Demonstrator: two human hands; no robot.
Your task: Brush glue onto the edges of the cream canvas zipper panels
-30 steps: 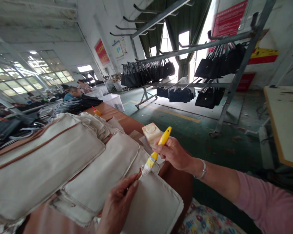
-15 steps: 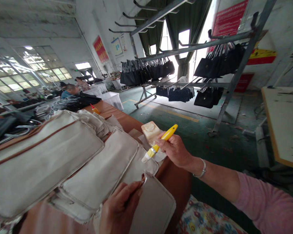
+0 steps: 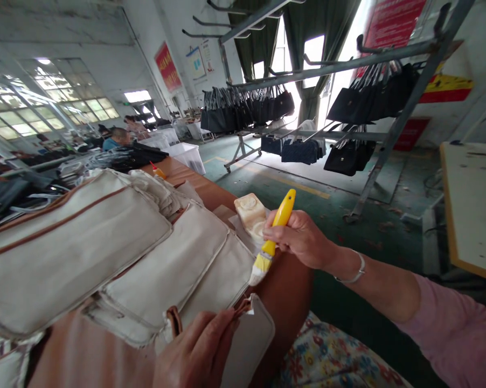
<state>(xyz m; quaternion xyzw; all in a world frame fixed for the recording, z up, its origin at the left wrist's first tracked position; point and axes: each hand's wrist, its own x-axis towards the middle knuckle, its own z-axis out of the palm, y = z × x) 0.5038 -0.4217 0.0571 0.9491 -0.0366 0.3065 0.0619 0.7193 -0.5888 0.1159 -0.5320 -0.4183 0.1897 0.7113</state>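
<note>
A yellow-handled brush (image 3: 282, 215) is gripped in my right hand (image 3: 301, 237), its pale bristles pointing down beside the edge of a cream fabric piece. My left hand (image 3: 198, 345), low in the view, pinches the brown edge of another cream piece (image 3: 249, 337), which hangs at the table's near side. Stacked cream pieces with brown trim (image 3: 77, 242) spread over the left and middle of the brown table (image 3: 222, 191). Just behind the brush stands a whitish, stained container (image 3: 250, 209).
A small yellow bottle with a red tip (image 3: 158, 171) stands farther back. Dark bags (image 3: 222, 116) hang on a metal rack (image 3: 408, 102) across the aisle. A pale table (image 3: 469, 210) is at the right. People sit at the far left.
My right hand has turned the brush more upright, and its bristles are lower and farther right. My left hand and the piece it holds sit slightly lower. The view has shifted a little.
</note>
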